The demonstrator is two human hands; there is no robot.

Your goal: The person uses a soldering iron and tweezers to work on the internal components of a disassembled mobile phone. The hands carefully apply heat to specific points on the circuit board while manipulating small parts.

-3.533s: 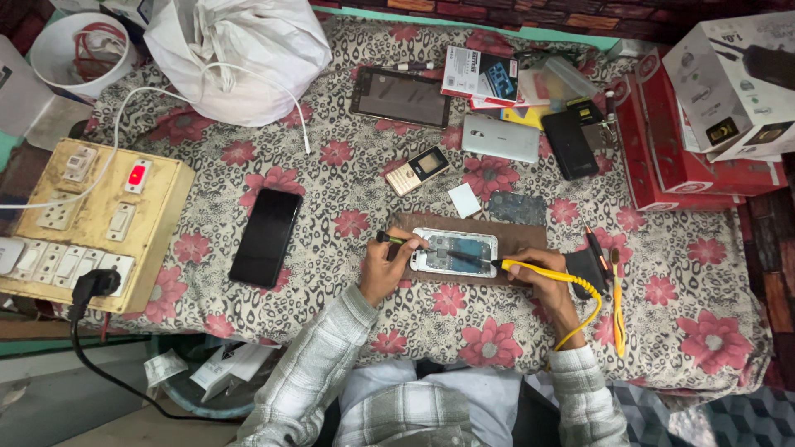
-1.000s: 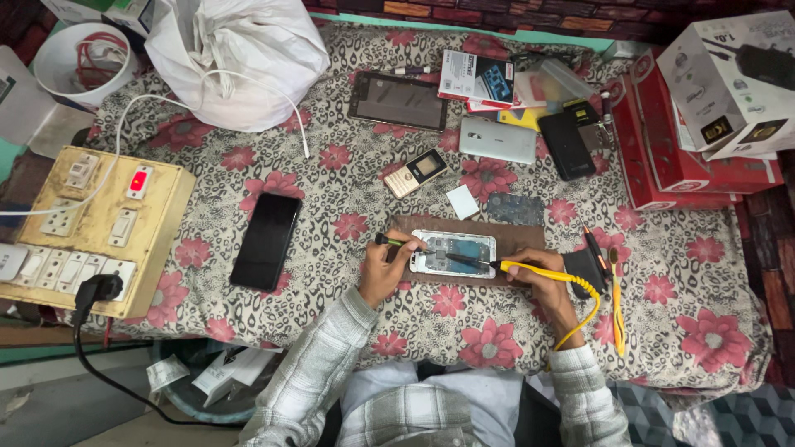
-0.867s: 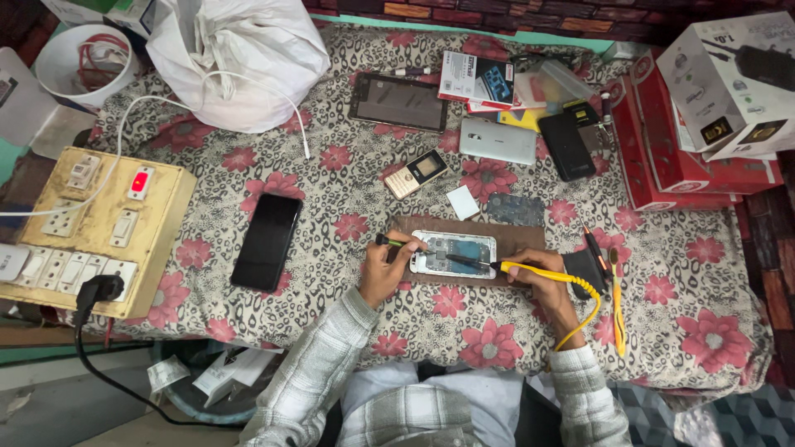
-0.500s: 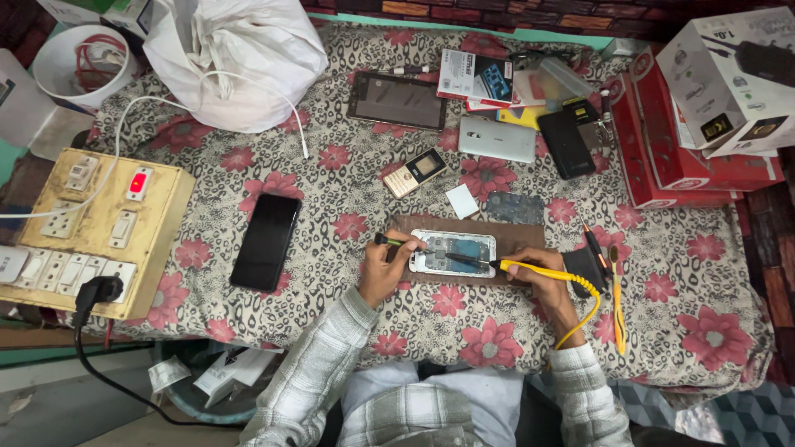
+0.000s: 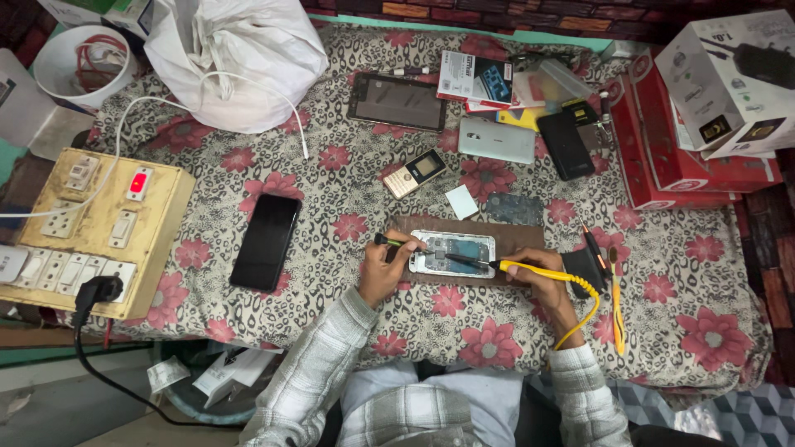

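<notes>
An opened phone [image 5: 453, 252] with its insides showing lies on a brown mat [image 5: 522, 242] near the table's front edge. My left hand [image 5: 386, 271] grips a thin dark tool with a green band [image 5: 393, 242], its tip at the phone's left end. My right hand [image 5: 537, 283] holds a yellow-handled soldering iron [image 5: 513, 266], its dark tip resting on the phone's middle. The iron's yellow cord curls down past my right wrist.
A black phone [image 5: 267, 241] lies to the left, next to a yellow switchboard [image 5: 91, 228]. Behind the mat are a small keypad phone [image 5: 414, 173], a tablet [image 5: 397, 101], other phones and boxes. Red and white cartons [image 5: 704, 124] stand at right, a white bag [image 5: 240, 58] at back left.
Both hands and their tools stay at the opened phone; only tiny shifts of the view are visible.
</notes>
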